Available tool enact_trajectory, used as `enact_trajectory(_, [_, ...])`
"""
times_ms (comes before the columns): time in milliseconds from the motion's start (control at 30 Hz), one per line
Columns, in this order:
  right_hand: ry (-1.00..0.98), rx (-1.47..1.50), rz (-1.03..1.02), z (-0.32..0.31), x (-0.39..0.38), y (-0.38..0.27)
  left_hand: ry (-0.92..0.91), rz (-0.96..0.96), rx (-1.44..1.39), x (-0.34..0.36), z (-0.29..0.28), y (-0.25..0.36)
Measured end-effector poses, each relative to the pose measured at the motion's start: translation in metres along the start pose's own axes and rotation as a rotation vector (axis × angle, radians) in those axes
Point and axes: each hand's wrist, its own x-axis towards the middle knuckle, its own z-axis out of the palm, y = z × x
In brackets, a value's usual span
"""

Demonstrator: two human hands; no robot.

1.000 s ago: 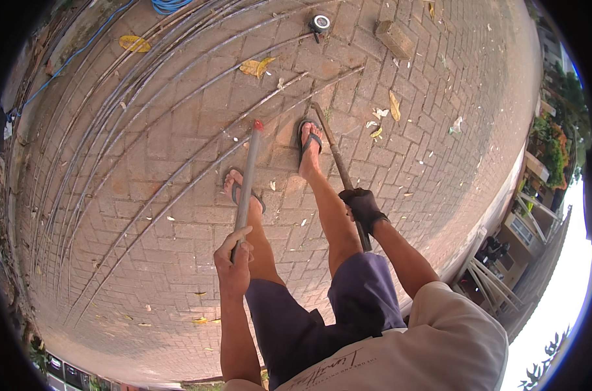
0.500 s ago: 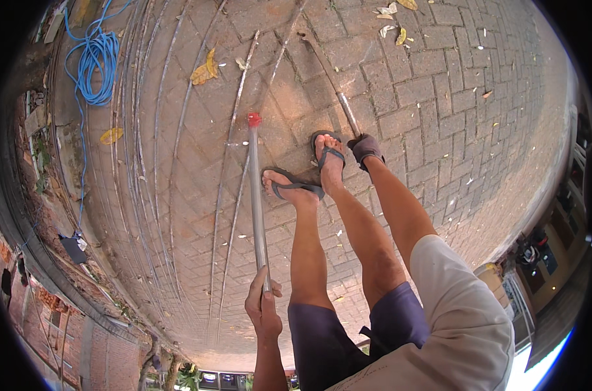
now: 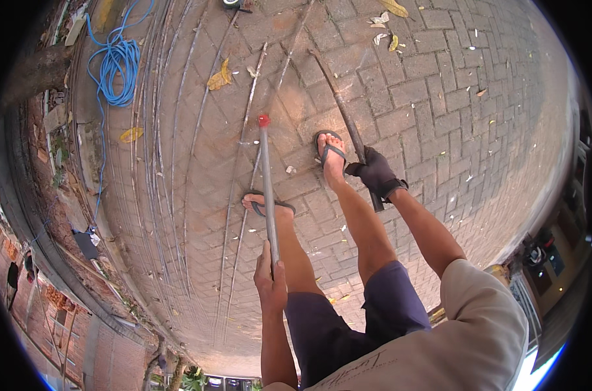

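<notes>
My bare left hand (image 3: 271,281) is closed around the lower part of a long grey metal pipe (image 3: 268,189). The pipe slants away from me over the paving, and its far end is bright red. My right hand (image 3: 378,173), in a dark glove with bare fingertips, grips a dark metal bar (image 3: 347,117) near its lower end. A short piece of the bar sticks out below the fist. Its far end looks slightly bent; whether it touches the ground I cannot tell. Both hands are beside my legs, the right one close to my right foot.
Several long thin metal rods (image 3: 248,117) lie on the brick paving (image 3: 426,98), left and middle. A coiled blue hose or cable (image 3: 118,72) lies at far left. Part of a round device (image 3: 231,3) shows at the top edge. Dry leaves (image 3: 220,75) are scattered about.
My right hand has come up and nearer, lifting the bar, whose lower end now shows below the fist. My left foot has stepped left. The left hand keeps hold of the pipe.
</notes>
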Motion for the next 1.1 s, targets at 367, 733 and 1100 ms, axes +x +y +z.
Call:
enact_trajectory(367, [-0.039,0.04,0.069,0.06,-0.117,-0.045,0.205,0.075,0.184,0.03,-0.037,0.005])
enact_trajectory(733, [-0.081,0.1,0.205,0.111,-0.127,-0.065,-0.012,0.415,-0.143,0.03,-0.038,-0.02])
enact_trajectory(1100, [-0.164,0.282,0.233,0.107,-0.091,-0.138,-0.031,0.347,-0.379,0.031,-0.03,-0.03])
